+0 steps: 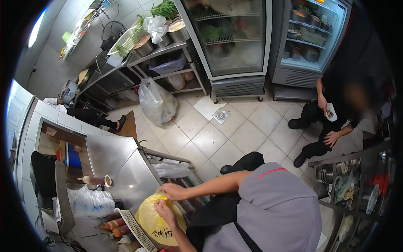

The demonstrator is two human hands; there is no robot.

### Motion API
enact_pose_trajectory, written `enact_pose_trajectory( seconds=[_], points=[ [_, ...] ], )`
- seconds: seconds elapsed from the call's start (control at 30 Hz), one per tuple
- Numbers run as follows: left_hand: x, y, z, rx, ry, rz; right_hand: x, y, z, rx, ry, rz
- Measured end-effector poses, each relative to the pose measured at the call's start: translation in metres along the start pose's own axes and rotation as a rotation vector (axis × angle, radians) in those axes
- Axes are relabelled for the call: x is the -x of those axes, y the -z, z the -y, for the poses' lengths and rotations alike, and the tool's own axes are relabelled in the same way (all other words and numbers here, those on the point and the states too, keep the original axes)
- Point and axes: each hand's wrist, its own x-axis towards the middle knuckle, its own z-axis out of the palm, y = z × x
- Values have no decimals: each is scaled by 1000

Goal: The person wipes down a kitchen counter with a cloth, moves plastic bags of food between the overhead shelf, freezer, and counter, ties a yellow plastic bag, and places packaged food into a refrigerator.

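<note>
A full yellow plastic bag (151, 222) with black handwriting on its side sits on the steel counter's edge in front of me. Its gathered top is between my two hands. My right hand (174, 192) is closed on the twisted neck of the bag. Just below it, my left hand (166, 213) has its fingers closed on the plastic near the neck. Close by the bag stands a white perforated basket (137, 231). Sauce bottles (115, 222) with orange and red contents lie beside it.
The steel counter (113, 147) holds a sauce bottle (93, 180) and a pack of clear plastic bags (93, 202). A seated person (336, 126) holds a small white tray at right. Another person's leg (94, 115) shows at left. A filled clear bag (155, 101) lies on the floor before the fridges (235, 82).
</note>
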Motion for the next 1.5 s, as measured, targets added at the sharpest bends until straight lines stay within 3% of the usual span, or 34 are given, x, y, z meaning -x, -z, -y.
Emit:
enact_pose_trajectory(
  seconds=[0.1, 0.23, 0.3, 0.33, 0.37, 0.43, 0.47, 0.57, 0.7, 0.87, 0.93, 0.97, 1.0, 1.03, 1.1, 1.2, 1.27, 1.33, 1.4, 1.43, 1.5],
  points=[
    [5, 2, -2, 73, -7, -3, 3, 40, 44, -91, -248, 382],
    [-2, 14, 8, -12, -98, 145, 3, 28, 28, -66, -141, 310],
    [-13, 13, 34, -50, -211, 181, 1, 33, 35, -123, -241, 295],
    [-5, 11, 4, 92, 110, 101, 1, 35, 38, -138, -302, 304],
    [-1, 5, -16, 57, -45, 23, -1, 39, 40, -151, -360, 312],
    [7, -3, -38, -22, -350, -138, 0, 35, 30, -62, -186, 246],
    [10, -8, -36, -289, -347, -90, 0, 34, 25, -28, -132, 249],
    [4, -13, -8, -579, -368, 93, 4, 38, 22, 55, -74, 258],
    [12, -6, -1, -592, -407, 96, 4, 48, 11, 158, 1, 182],
    [23, 2, -21, -606, -450, 138, 14, 59, 14, 168, -135, 169],
    [28, 3, -28, -594, -406, 86, 16, 60, -3, 123, -47, 166],
    [27, -6, -16, -582, -365, 5, 15, 75, -23, 110, 100, 212],
    [26, -7, -5, -583, -332, -75, 15, 93, -30, 23, -97, 205],
    [28, -2, -13, -608, -268, -81, 19, 120, -35, 2, -257, 142],
    [29, -4, -15, -645, -165, -90, 33, 188, -50, 291, -410, 144],
    [1, -6, -7, -673, -67, -87, 71, 316, -126, 542, -683, 69],
    [-13, -10, 10, -661, -82, -92, 89, 417, -159, 640, -835, -223],
    [-7, -20, -5, -779, -59, -137, 82, 523, -149, 568, -929, -626],
    [-5, -44, -37, -1043, 165, -251, 72, 660, -200, 637, -896, -1000],
    [2, -59, -45, -972, 115, -368, 53, 704, -160, 728, -733, -1131],
    [18, -100, -77, -768, 68, -517, 16, 828, -165, 840, -401, -1370]
  ],
)
